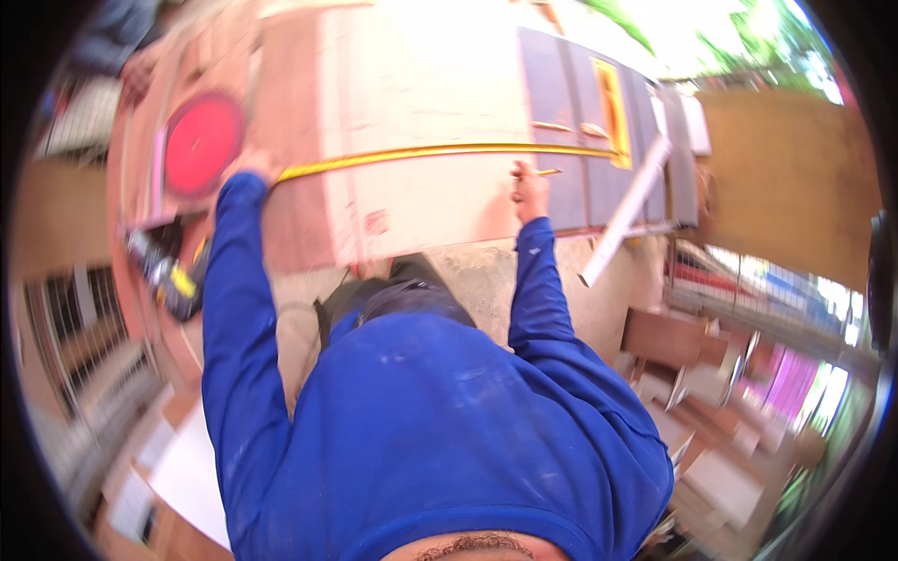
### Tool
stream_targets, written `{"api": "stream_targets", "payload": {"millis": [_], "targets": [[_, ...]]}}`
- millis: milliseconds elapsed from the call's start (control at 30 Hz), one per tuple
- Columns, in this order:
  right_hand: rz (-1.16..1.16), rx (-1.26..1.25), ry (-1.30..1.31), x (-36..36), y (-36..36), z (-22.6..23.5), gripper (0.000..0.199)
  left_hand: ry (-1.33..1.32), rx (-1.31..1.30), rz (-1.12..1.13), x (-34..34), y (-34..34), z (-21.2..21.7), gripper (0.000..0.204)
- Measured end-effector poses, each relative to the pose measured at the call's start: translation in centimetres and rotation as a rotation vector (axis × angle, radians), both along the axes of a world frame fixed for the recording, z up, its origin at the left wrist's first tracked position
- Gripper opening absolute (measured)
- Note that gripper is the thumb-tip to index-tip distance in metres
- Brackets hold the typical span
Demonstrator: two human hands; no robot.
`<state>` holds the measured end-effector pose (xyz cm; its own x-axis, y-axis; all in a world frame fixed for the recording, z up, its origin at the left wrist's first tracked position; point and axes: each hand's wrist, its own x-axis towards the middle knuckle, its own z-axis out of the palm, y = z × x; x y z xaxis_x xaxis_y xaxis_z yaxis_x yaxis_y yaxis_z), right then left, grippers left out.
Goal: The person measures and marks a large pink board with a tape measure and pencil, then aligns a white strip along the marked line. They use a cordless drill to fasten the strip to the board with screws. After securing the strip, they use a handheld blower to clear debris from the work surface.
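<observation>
While a yellow tape measure point(421, 151) lies stretched from left to right across the desk point(292, 103), the person's left hand point(251, 168) is at its left end. Blur hides the fingers there, so I cannot tell whether this grip is closed around the tape or only presses on it. The right hand point(530, 192) has its grip closed on a thin yellow pencil point(552, 172), which points to the right just on the near side of the tape, by the edge where a pale board point(430, 196) meets a grey panel point(557, 84). The tape's far end reaches a yellow frame-like piece point(613, 107) on the grey panel.

Beside the left hand sits a round red disc point(201, 145); nearer the body, a black-and-yellow power tool point(176, 282) lies by the left forearm. A long white strip point(625, 213) slants across the panel's right side, its near end overhanging the desk's edge.
</observation>
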<state>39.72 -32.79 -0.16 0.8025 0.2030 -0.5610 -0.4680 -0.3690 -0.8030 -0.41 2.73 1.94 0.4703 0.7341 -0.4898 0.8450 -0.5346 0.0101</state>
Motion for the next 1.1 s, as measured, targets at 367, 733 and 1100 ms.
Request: {"api": "stream_targets", "payload": {"millis": [367, 733, 1100], "targets": [[-0.200, 0.082, 0.040, 11.5, -1.3, 1.0, 0.026, 0.137, -0.096, -0.025, 3.4, 1.0, 1.9, 0.046], [-0.173, 0.019, -0.086, 15.9, -2.8, -1.4, 0.032, 0.032, -0.030, -0.028, 5.0, 0.4, 3.2, 0.037], [-0.112, 0.112, -0.029, 15.3, -3.1, 0.5, 0.033, -0.184, -0.024, -0.070, 3.0, -1.0, 7.3, 0.027]]}}
